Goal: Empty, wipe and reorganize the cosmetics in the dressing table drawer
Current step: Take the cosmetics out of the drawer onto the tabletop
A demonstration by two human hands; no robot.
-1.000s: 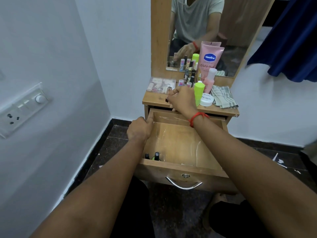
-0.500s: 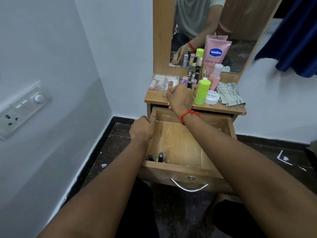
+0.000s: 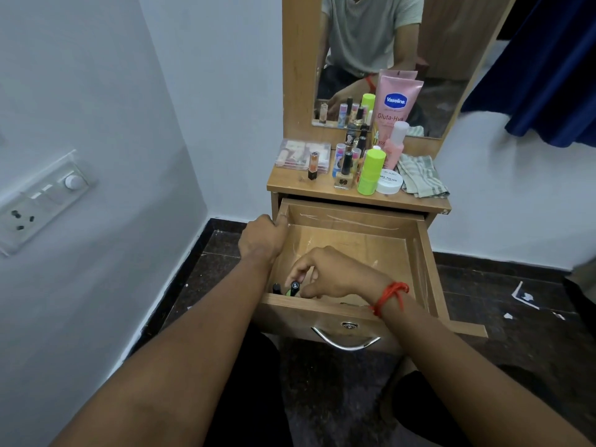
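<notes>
The wooden drawer (image 3: 422,253) is pulled out of the dressing table. My left hand (image 3: 263,238) grips the drawer's left wall near its back corner. My right hand (image 3: 329,274), with a red thread on the wrist, reaches into the front left corner and pinches a black-capped tube (image 3: 294,288). A second black-capped item (image 3: 276,288) stands just left of it. On the tabletop (image 3: 290,185) stand several cosmetics: an orange lipstick (image 3: 312,165), a nail polish bottle (image 3: 343,175), a green bottle (image 3: 371,171), a pink Vaseline tube (image 3: 396,108) and a white jar (image 3: 389,182).
A clear makeup case (image 3: 301,154) lies at the tabletop's left back. A striped cloth (image 3: 421,175) is at its right. The mirror (image 3: 435,75) stands behind. A wall with a socket panel (image 3: 38,201) runs close on the left. Paper scraps (image 3: 525,296) lie on the dark floor.
My right hand left the orange lipstick standing on the tabletop and came down into the drawer's front left corner, closing on the black-capped tube. My left hand stayed on the drawer wall.
</notes>
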